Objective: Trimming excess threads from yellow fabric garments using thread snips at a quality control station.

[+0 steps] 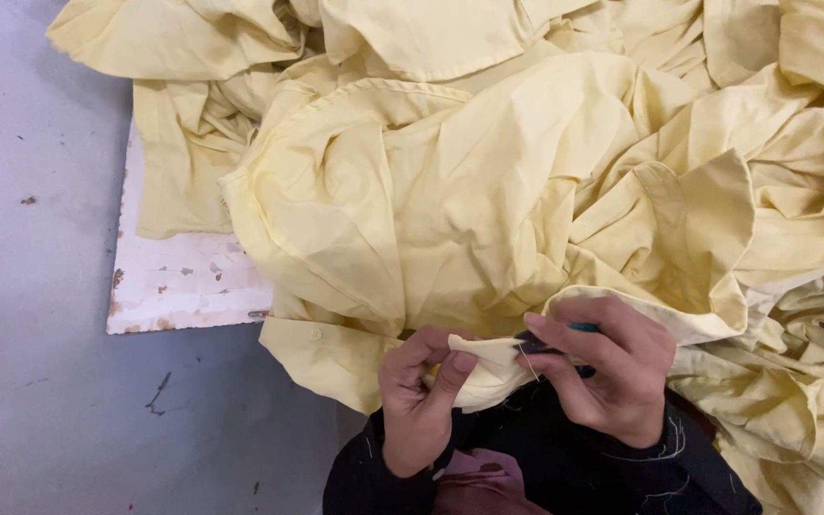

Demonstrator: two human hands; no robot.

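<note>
head view, looking down. the left hand (419, 401) pinches a folded edge of pale yellow cloth (488, 367) between thumb and curled fingers, closed firmly on the fabric. the right hand (607, 377) is closed around a small dark thread snipper with a teal handle end (550, 345); only part of the tool shows between the fingers. the snipper's long axis runs roughly left to right across the view, its dark tip pointing left toward the pinched cloth edge and the left hand, its teal end pointing right. tip and cloth edge meet just between the two hands, low in the centre of the view; whether the blades are open or shut cannot be told. a loose thread (526, 362) hangs at the cloth edge beside the tip. the held edge belongs to a pale yellow shirt (412, 210) lying atop a large heap of like garments (793, 191) that fills the upper and right parts of the view. at left, a white board (178, 281) with chipped edges lies on the grey floor (40, 334), partly under the heap. dark sleeves (545, 467) cover both wrists.
</note>
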